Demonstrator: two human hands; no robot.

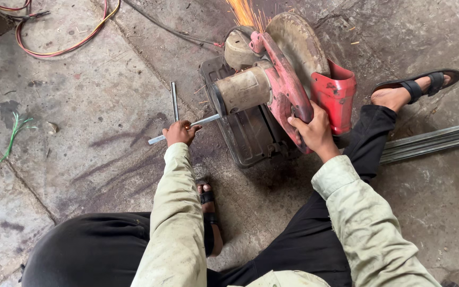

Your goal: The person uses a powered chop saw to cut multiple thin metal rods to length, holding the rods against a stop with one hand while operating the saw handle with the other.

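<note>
Cracked, stained concrete (81,101) is the whole workplace, and I am crouched low on it, knees wide, a sandalled foot (210,212) tucked just under me. Nearest to me, my left hand (179,132) has its fingers wrapped tight around a thin metal rod (158,139), gripping it a little back from its free end, which sticks out to the left. The rod's other end runs under the motor (243,89) of the chop saw (282,79). To do this cut well I judge the rod should lie flat on the saw's dark base (245,135) and not twist, so that hand needs a firm, steady hold, well clear of the blade. My right hand (314,130) is closed around the red handle (293,109), fingers curled over it, thumb hidden; I would press down evenly rather than force it. Beyond the motor, sparks (245,13) spray away from me at the top, so metal is being cut. A second short rod (174,101) lies loose just beyond my left hand. Far left, red cables (65,49) loop across the floor; to the right lie long steel strips (431,141), near my other foot (413,87).
</note>
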